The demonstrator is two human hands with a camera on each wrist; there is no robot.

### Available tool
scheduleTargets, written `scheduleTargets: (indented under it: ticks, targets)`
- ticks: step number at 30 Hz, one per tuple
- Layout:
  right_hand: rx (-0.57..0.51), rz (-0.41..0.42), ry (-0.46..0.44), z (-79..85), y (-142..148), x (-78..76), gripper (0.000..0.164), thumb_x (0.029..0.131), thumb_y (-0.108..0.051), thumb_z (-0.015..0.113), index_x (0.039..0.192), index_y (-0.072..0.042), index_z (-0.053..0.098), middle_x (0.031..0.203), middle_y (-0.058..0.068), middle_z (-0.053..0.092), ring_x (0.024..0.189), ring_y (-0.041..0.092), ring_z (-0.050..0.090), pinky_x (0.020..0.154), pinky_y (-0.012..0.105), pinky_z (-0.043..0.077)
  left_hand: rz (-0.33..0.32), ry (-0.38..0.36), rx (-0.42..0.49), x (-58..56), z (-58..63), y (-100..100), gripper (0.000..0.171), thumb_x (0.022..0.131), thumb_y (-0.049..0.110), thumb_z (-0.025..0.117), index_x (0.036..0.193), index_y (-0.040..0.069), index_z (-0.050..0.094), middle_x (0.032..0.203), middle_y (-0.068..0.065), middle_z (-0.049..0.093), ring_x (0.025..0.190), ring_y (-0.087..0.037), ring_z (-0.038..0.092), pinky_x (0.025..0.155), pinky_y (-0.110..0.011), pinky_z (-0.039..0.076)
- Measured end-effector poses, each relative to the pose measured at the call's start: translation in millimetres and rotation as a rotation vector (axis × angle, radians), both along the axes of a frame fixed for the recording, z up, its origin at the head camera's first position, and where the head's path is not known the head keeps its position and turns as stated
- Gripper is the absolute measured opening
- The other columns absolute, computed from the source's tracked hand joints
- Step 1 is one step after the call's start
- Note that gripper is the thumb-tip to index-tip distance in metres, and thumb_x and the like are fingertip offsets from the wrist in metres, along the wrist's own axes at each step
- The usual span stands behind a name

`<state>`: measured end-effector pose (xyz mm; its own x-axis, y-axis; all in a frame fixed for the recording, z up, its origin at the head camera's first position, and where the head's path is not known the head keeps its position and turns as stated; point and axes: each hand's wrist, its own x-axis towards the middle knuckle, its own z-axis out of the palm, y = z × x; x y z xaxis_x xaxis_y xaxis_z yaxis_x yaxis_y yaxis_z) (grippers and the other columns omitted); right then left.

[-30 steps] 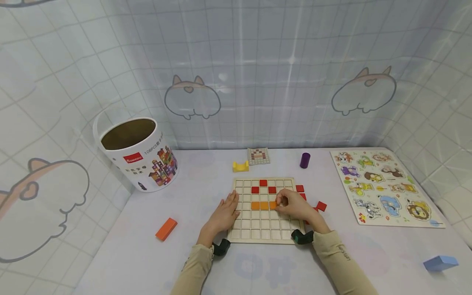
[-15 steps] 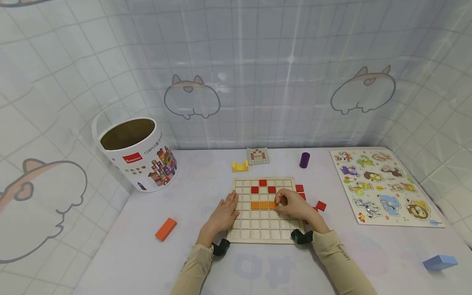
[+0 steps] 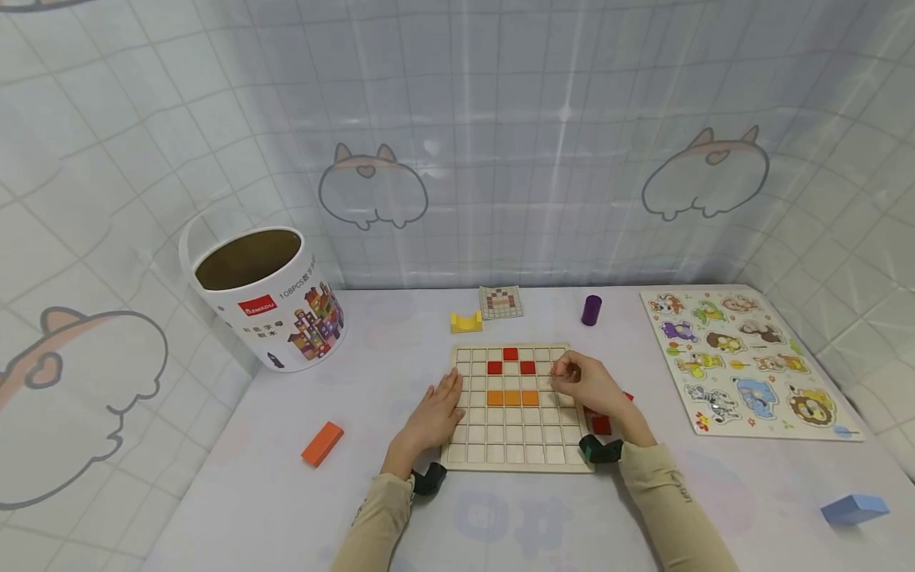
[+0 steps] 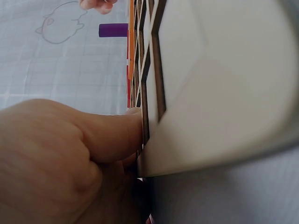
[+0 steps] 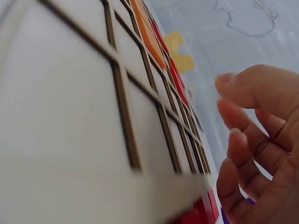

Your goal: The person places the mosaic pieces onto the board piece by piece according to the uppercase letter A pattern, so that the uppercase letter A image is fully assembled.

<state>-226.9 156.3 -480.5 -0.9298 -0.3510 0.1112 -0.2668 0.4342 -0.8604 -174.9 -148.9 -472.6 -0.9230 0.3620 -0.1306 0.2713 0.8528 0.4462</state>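
Note:
A wooden grid board point(image 3: 515, 434) lies on the table between both hands. Three orange square tiles point(image 3: 512, 398) sit in a row in its cells, with three red tiles point(image 3: 511, 354) farther up in a peak shape. My left hand point(image 3: 434, 413) rests at the board's left edge, fingers straight; its thumb point(image 4: 112, 135) touches the rim in the left wrist view. Over the upper right edge hovers my right hand point(image 3: 592, 385). In the right wrist view its fingers point(image 5: 252, 88) are loosely bent, thumb and forefinger slightly apart, with nothing seen between them. Loose red tiles point(image 3: 601, 426) lie partly hidden beneath it.
Behind the board are a yellow arch block point(image 3: 467, 322), a pattern card point(image 3: 501, 303) and a purple cylinder point(image 3: 591, 311). A white bucket point(image 3: 286, 318) and an orange block point(image 3: 322, 444) stand left. An animal puzzle board point(image 3: 743, 361) and a blue block point(image 3: 854, 510) lie right.
My right hand has left the rightmost orange tile, moving right and slightly away, and that tile now shows fully in its cell. My left hand has stayed put.

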Motion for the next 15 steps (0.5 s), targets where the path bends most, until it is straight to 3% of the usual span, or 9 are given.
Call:
scheduleTargets:
  ticks: [9,15]
  targets:
    - [0.01,-0.17,0.031,0.6,19,-6.0,0.012,0.087,-0.006,0.068,0.087,-0.006,0.056,0.093,0.009,0.064,0.079,0.009,0.051,0.071,0.019,0.044,-0.001,0.0,-0.009,-1.0,-0.8,0,0.06,0.103,0.017,0.044,0.152,-0.004,0.019,0.162,-0.018,0.012,0.151,-0.035,0.014,0.121,-0.055,0.014]
    - [0.035,-0.292,0.003,-5.8,29,-10.1,0.005,0.091,-0.006,0.061,0.093,-0.004,0.058,0.092,0.01,0.061,0.082,0.016,0.052,0.072,0.022,0.043,-0.005,0.011,-0.016,-2.1,-3.1,0,0.06,0.102,0.017,0.044,0.152,-0.005,0.02,0.162,-0.018,0.013,0.15,-0.035,0.015,0.121,-0.055,0.015]
